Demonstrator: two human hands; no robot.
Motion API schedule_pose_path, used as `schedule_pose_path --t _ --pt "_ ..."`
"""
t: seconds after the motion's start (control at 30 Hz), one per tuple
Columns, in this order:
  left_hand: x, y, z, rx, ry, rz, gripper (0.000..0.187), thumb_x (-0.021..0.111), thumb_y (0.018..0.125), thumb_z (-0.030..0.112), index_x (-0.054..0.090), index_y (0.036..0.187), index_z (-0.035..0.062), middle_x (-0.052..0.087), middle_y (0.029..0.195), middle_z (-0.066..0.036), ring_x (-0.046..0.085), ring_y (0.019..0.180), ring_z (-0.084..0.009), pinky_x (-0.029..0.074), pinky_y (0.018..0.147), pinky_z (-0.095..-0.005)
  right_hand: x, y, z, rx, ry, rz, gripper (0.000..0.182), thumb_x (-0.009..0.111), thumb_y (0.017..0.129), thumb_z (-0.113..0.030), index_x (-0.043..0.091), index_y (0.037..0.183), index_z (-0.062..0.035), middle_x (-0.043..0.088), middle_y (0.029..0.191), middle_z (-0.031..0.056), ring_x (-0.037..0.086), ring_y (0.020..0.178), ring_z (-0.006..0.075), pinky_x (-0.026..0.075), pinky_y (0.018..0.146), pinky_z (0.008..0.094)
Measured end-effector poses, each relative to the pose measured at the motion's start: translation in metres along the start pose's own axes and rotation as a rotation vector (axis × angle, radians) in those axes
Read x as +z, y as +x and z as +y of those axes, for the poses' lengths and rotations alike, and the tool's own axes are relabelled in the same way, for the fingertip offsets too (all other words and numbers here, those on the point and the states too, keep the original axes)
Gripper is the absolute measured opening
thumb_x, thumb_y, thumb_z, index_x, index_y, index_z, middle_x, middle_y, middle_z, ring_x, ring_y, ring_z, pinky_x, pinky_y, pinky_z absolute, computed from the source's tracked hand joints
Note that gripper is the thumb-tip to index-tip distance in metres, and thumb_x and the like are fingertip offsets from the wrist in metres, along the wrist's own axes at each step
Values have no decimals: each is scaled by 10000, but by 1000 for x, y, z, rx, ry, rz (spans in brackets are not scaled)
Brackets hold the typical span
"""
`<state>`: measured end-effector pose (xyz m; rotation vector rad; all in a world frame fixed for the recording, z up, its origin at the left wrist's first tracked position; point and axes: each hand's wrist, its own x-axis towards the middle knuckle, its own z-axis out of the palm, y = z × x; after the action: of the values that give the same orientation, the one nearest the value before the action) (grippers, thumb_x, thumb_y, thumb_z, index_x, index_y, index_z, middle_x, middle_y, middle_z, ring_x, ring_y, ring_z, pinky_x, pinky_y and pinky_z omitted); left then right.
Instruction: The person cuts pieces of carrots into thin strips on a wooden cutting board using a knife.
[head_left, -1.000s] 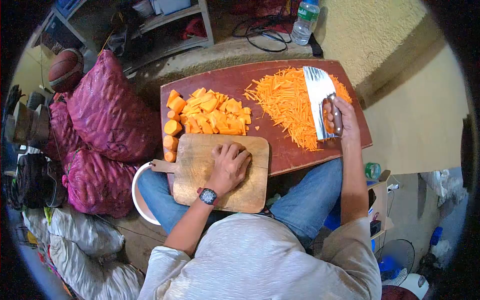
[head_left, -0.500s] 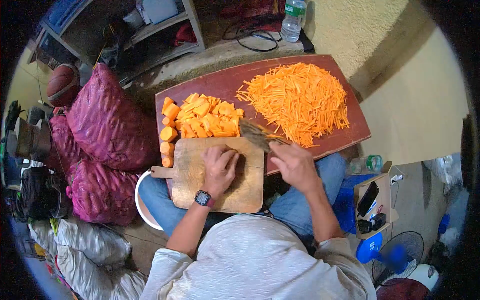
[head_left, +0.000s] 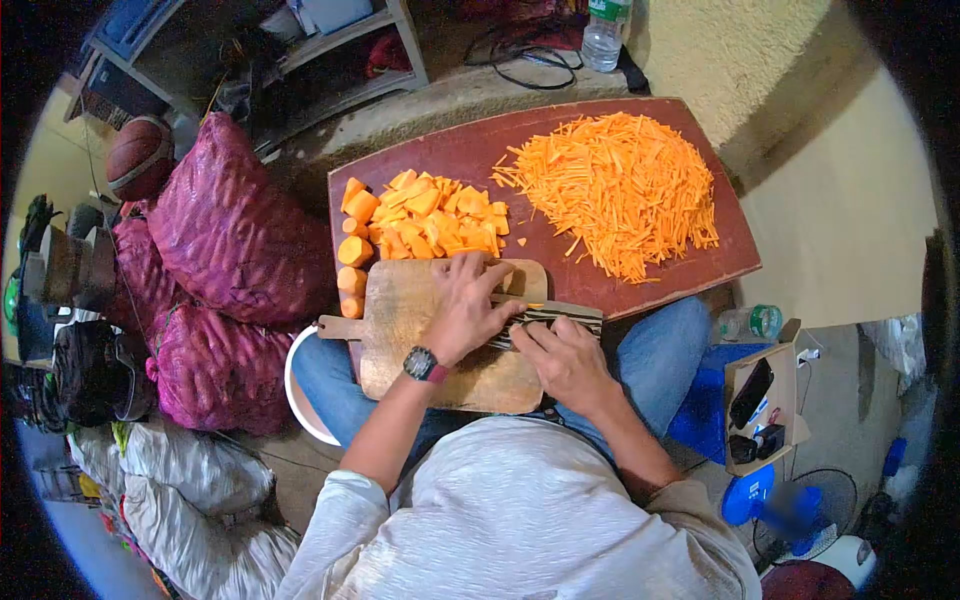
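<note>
Right hand [head_left: 565,360]: fingers clenched at the near side of the knife [head_left: 575,319], the grip itself mostly covered by my knuckles. The wide blade lies low over the right part of the cutting board [head_left: 395,345], its outer end reaching past the board's right edge. Dark and pale streaks show along the metal.

Left hand [head_left: 465,310]: on the board, just left of the blade, fingers reaching toward the board's far edge, thumb pointing at the knife and close to it. I cannot tell whether these fingers grasp anything; the palm hides what is beneath. A small orange sliver [head_left: 535,305] shows at the blade's far side, right of my left thumb and ahead of my right fingers. Dark watch [head_left: 420,363] on the left wrist.

Board spans my lap and the near edge of the reddish surface [head_left: 550,255], its handle pointing left. Beyond it on the surface, I log flat orange pieces [head_left: 430,215], with thicker orange chunks [head_left: 353,250] in a row along their left. Farther right, well apart from the left fingers, a broad heap of thin orange strips [head_left: 620,190]. Purple sacks [head_left: 235,225] bulge left of the surface.
</note>
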<state>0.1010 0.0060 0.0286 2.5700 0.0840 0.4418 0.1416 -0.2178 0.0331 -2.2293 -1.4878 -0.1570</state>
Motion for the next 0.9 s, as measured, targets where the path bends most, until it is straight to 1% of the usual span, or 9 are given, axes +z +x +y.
schedule_pose_path --t 0.1,0.17,0.3,0.4,0.53,0.6,0.67,0.77,0.9 --pt "13 32 -1 56 -3 -32 545 916 822 355 769 1294 126 657 1267 -125 581 1232 -361 375 1079 -548 -11 0 6 36 -69 -2 385 667 923 -142 734 1298 -86 693 1047 45 616 893 271 556 797 408" --pt "27 61 2 213 85 60 451 891 833 277 765 1237 119 656 1235 -112 588 1208 -341 373 1055 -554 -19 1 16 67 -101 5 397 697 913 -118 737 1307 -86 704 1050 45 610 877 279 554 802 416" --pt "44 106 2 309 222 133 361 856 827 189 754 1169 134 659 1203 -102 595 1191 -323 375 1020 -556 -36 0 30 150 -183 98 400 767 909 -121 748 1305 -65 736 1129 72 632 906 300 562 825 428" --pt "37 117 2 353 162 263 330 821 813 111 745 1131 150 669 1154 -87 607 1167 -317 379 1009 -544 -41 -2 35 187 -185 191 383 727 929 -131 733 1303 -50 704 1034 66 620 892 297 562 805 420" --pt "26 81 -9 193 49 282 248 821 865 90 793 1108 131 713 1199 -61 624 1135 -303 385 1024 -482 -31 -8 32 207 -93 180 408 784 907 -133 740 1301 -38 726 1052 88 633 908 314 561 813 426" --pt "18 62 -22 151 63 278 249 830 856 105 791 1101 127 701 1182 -66 614 1146 -305 380 1016 -496 -23 -7 25 187 -61 152 443 809 877 -123 741 1305 -32 742 1075 99 641 912 324 559 822 427" --pt "6 47 -38 73 72 266 248 844 849 127 797 1092 113 690 1174 -79 606 1170 -309 375 1010 -509 -14 -5 18 94 -35 90 389 707 928 -131 737 1305 -41 701 1018 77 620 898 296 558 797 417" --pt "-13 37 -57 -60 103 270 269 857 867 148 810 1125 84 713 1218 -97 623 1221 -316 391 1067 -490 2 -2 5 -1 -21 51 398 689 924 -130 732 1309 -38 689 1048 79 615 917 285 562 798 412" --pt "-25 36 -76 -133 87 307 288 876 860 156 817 1132 85 724 1219 -100 631 1229 -321 416 1054 -474 8 5 -10 -59 176 34 418 691 933 -135 695 1335 -22 633 1205 102 622 1065 278 582 850 395"
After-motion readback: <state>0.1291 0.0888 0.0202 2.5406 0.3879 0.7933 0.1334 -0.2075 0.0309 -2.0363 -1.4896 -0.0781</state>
